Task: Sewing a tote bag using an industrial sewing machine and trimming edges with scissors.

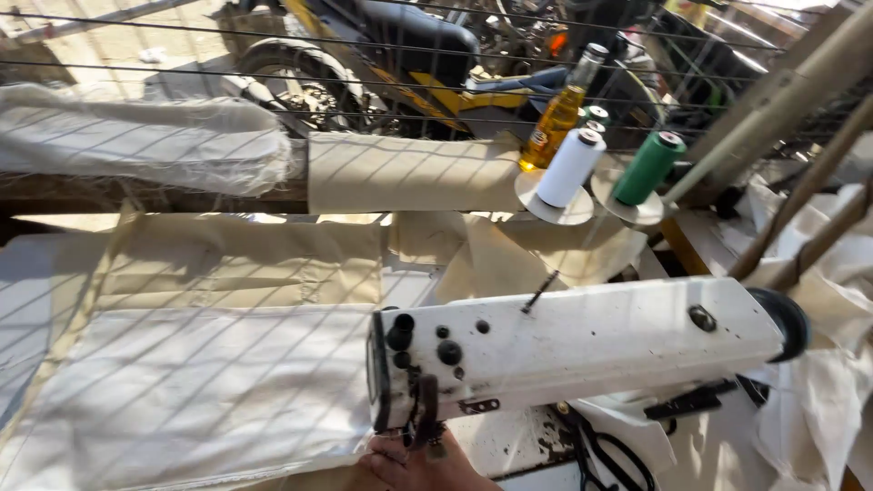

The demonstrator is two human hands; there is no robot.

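A white sewing machine lies across the right half of the view, its needle end at the centre bottom. One of my hands rests flat on the cloth just under the needle end; I cannot tell which hand it is, and its fingers look spread. Pale cream cloth spreads to the left of the machine over the table. The other hand is out of view.
A white thread spool and a green thread spool stand on discs behind the machine, beside an amber glass bottle. Black scissors lie under the machine arm. A wire fence and a motorcycle are behind.
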